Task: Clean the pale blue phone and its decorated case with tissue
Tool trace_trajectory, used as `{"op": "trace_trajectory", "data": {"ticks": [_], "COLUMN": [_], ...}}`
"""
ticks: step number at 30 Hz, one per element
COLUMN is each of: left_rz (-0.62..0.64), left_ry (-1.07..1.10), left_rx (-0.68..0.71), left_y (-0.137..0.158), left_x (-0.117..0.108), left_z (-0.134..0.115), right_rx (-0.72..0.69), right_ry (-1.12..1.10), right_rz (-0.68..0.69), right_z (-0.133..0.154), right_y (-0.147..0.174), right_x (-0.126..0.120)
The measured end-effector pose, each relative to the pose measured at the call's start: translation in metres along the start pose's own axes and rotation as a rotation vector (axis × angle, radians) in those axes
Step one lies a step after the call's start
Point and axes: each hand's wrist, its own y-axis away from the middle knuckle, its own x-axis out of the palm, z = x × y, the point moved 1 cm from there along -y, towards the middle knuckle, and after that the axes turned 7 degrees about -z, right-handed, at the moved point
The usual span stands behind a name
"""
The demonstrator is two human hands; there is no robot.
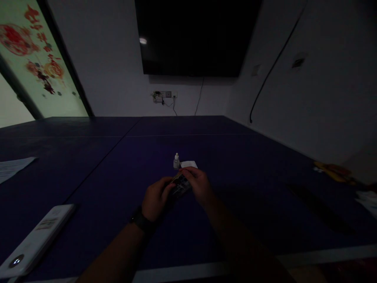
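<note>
A dark, flat, rectangular piece with pale marks on its face [180, 184] is held between my two hands, tilted above the blue table [118, 173]. My left hand [156, 196], with a dark watch on the wrist, grips its left end between thumb and fingers. At its upper right edge, my right hand [198, 184] has thumb and fingers closed on it. The dim light leaves its exact kind unclear. Just beyond the hands stands a small clear dropper bottle [176, 162] with a white cap. Beside the bottle lies a small white sheet [189, 164], partly hidden by my right hand.
A long white device [39, 237] lies at the front left, with a paper sheet [14, 168] farther back. On the right are a dark flat object [319, 206] and a yellow item [334, 171]. A large dark screen [197, 37] hangs on the wall.
</note>
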Motion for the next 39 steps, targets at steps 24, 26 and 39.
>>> {"op": "trace_trajectory", "data": {"ticks": [24,26,39], "left_rz": [-0.455,-0.404,-0.270], "left_ry": [0.297,0.192,-0.224], "left_rx": [-0.174,-0.060,0.434], "left_y": [-0.009,-0.004,0.006], "left_x": [-0.014,-0.013,-0.005], "left_z": [0.012,0.005,0.001], "right_rx": [-0.143,-0.206,-0.388], "right_ry": [0.128,0.172,0.238], "right_rz": [-0.028,0.018,0.086], "right_z": [-0.007,0.001,-0.017], "right_y": [0.000,0.007,0.026], "right_x": [-0.002,0.001,0.019]}}
